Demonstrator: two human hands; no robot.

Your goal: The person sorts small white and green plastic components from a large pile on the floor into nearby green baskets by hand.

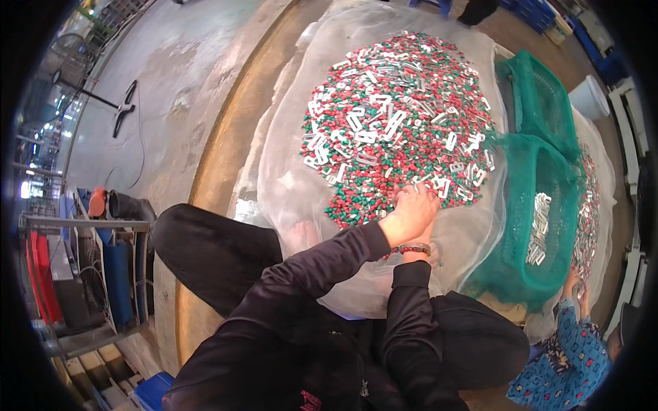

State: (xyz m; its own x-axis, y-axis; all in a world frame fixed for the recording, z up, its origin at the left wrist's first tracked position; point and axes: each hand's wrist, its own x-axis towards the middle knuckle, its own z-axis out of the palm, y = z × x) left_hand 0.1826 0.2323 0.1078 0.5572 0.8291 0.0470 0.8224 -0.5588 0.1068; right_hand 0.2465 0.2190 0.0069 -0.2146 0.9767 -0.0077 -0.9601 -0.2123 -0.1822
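Head view, looking down on a seated person in black sleeves. Centre frame: a mound of red and green pellets [384,130] mixed with flat silver metal pieces [394,123], heaped on a translucent mesh sheet [288,151] that drapes over the person's knees and the concrete floor [171,82]. The left hand [410,212] lies palm down on the near edge of the mound, fingers laid flat into the pellets; whether its grip pinches any piece cannot be told. The right hand [419,248], marked by a beaded bracelet [413,248], sits directly beneath the left forearm and is almost wholly hidden, so its grip cannot be told either. Right of centre: two green mesh baskets [541,205], the nearer one holding a small batch of the silver pieces. Lower right: a second person's hands [574,284], in a blue patterned sleeve, work at another heap.

Judged risks: the mound reaches close to the sheet's near slope, so a raking stroke could send pellets rolling down toward the lap or off onto the floor. Crossed hands block sight of the lower one, which could let pellets be scooped with the metal. The thin pieces may have sharp edges against bare fingers.
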